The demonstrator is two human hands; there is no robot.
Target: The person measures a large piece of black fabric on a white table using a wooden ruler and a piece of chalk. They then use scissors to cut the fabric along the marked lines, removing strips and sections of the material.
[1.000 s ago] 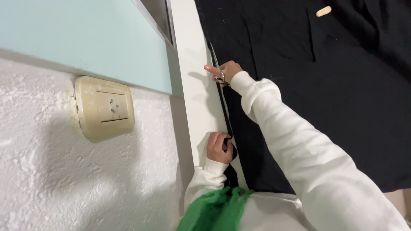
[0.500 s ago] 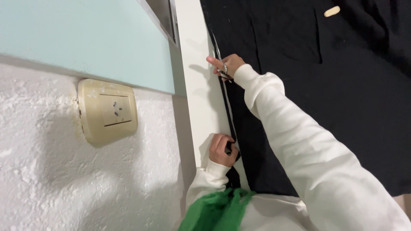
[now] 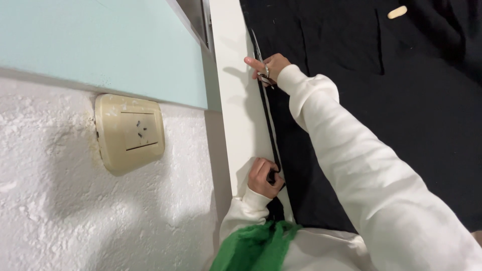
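A large black fabric [image 3: 401, 125] lies spread over a white table [image 3: 238, 100]. My right hand [image 3: 268, 68] grips a pair of scissors [image 3: 257, 45] at the cloth's left edge, blades pointing away from me. A narrow black strip [image 3: 268, 125] runs from the scissors back along that edge. My left hand [image 3: 263, 178] is closed on the near end of this strip, pressing it against the table. Both arms wear white sleeves.
A cream wall socket [image 3: 130, 133] sits on the rough white wall at the left, below a pale blue panel [image 3: 100, 45]. A green garment [image 3: 256, 246] hangs at my chest. A small pale oblong piece [image 3: 397, 12] rests on the fabric, far right.
My right hand has moved with the scissors a little farther away along the fabric's edge, so the strip is longer. My left hand has stayed on the strip's near end.
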